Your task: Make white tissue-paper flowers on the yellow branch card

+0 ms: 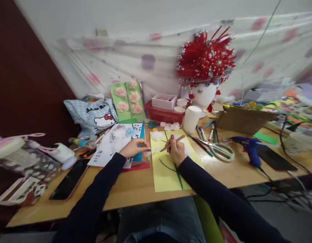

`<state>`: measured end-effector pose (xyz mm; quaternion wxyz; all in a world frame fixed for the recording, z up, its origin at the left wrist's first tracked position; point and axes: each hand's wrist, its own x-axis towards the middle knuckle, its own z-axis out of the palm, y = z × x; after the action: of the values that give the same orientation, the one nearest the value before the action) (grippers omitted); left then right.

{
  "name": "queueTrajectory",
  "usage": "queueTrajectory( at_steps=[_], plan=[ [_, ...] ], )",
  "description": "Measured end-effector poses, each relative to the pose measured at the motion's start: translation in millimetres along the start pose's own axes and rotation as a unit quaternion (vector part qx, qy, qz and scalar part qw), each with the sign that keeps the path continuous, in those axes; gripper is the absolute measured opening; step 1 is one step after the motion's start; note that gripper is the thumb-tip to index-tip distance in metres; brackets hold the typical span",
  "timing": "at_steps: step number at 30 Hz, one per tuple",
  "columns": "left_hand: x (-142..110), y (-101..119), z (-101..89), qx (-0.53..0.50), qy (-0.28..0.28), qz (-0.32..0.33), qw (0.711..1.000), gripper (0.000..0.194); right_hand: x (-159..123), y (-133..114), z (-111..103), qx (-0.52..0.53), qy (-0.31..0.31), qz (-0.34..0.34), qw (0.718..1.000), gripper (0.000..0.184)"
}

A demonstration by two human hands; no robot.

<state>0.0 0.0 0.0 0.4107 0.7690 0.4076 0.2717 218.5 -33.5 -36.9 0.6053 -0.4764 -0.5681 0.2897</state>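
My right hand [177, 152] is closed around a slim brown pencil [181, 138], its pointed end low over the yellow sheet [159, 179]. Dark green stem lines run down this sheet, and white fluffy tufts [157, 135] lie on its upper part. To the left, my left hand [133, 147] pinches a small pale piece [147, 153] by the sheet's edge; whether it is paper or tissue cannot be made out. Under my left wrist lies a white paper [105, 148] with blue flower drawings and writing, on top of coloured sheets.
Scissors [223, 152], pens and a blue glue gun [252, 152] with its cord lie to the right. Behind stand a white cylinder [192, 119], a red basket [166, 116] and a red beaded headdress [207, 59]. Phones [69, 180] rest at both sides.
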Motion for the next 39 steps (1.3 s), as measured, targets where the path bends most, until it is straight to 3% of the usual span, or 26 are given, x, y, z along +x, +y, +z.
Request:
queueTrajectory(
  at_steps=[7,12,15,19,23,25,28,32,39],
  plan=[
    [-3.0,-8.5,8.8,-0.012,0.027,-0.041,0.999,0.042,9.7,3.0,-3.7,0.013,0.110,0.033,0.993,0.062],
    [-0.1,-3.0,11.9,-0.025,0.055,-0.032,0.998,0.038,13.0,-2.4,-5.1,0.012,0.128,0.038,0.991,0.064],
    [16.0,14.5,22.3,-0.009,0.054,-0.027,0.998,0.028,13.9,-7.6,-6.0,0.050,0.156,0.020,0.986,0.063],
    [50.4,37.7,48.8,0.061,0.001,-0.059,0.996,0.016,17.3,-15.8,-11.7,0.108,0.238,-0.022,0.965,0.059],
    [75.8,39.9,69.1,0.123,0.001,-0.083,0.989,0.012,22.2,-17.0,-20.6,0.123,0.275,-0.005,0.954,0.056],
    [79.9,36.6,72.0,0.161,0.007,-0.102,0.982,0.012,23.6,-13.1,-23.9,0.082,0.257,-0.005,0.963,0.055],
    [78.9,33.7,69.6,0.201,0.003,-0.130,0.971,0.014,23.1,-4.3,-25.3,-0.049,0.182,-0.013,0.982,0.055],
    [74.5,36.6,63.7,0.232,-0.008,-0.159,0.960,0.014,19.7,4.9,-21.0,-0.194,0.093,-0.018,0.976,0.057],
    [66.2,44.2,59.7,0.262,-0.013,-0.180,0.948,0.010,14.4,6.0,-12.7,-0.228,-0.015,-0.018,0.973,0.052]
  ],
)
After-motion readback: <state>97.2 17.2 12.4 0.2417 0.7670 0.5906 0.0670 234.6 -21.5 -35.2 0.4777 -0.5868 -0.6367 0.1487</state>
